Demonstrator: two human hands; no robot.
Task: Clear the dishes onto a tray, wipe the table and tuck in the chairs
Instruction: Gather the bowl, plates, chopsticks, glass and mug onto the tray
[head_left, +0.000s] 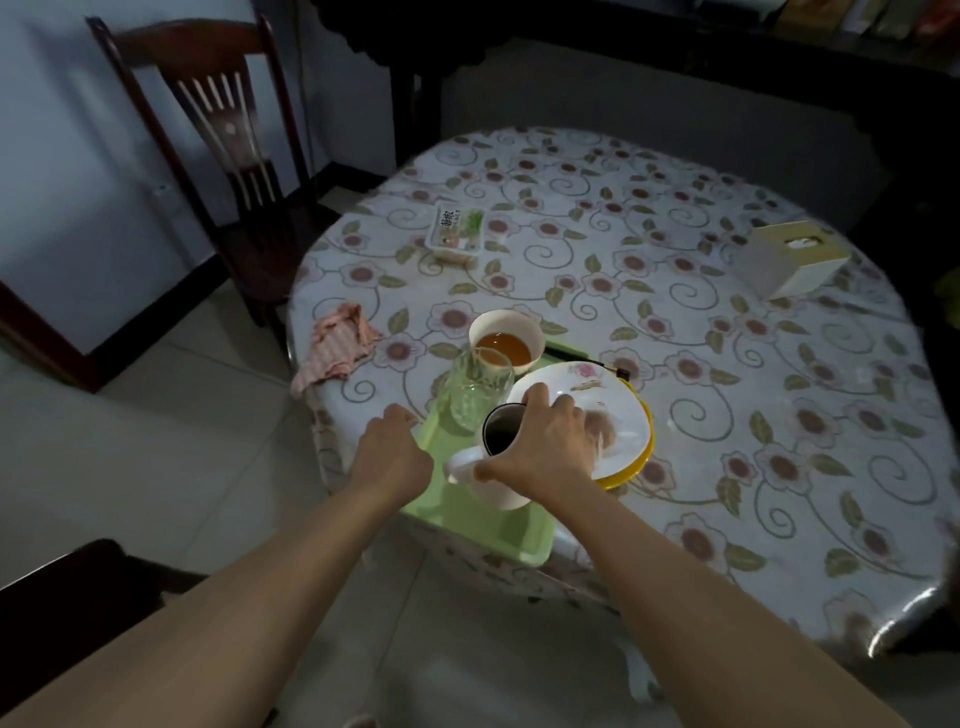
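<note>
A light green tray (483, 525) lies at the near edge of the flowered table (727, 364). On it stand a white bowl (503, 338) of brown liquid, a clear glass (475, 392), a white plate (613, 410) stacked on a yellow one (631, 470), and a white mug (493, 467) with dark liquid. My right hand (545, 441) grips the mug's rim from above. My left hand (392, 452) is closed over the tray's left edge. A pink cloth (337, 348) lies crumpled at the table's left edge.
A flat plastic food box (456, 232) sits toward the far left of the table, and a cream tissue box (789, 257) at the far right. One dark wooden chair (228, 156) stands pulled out at the far left; another chair's edge (67, 587) shows at near left.
</note>
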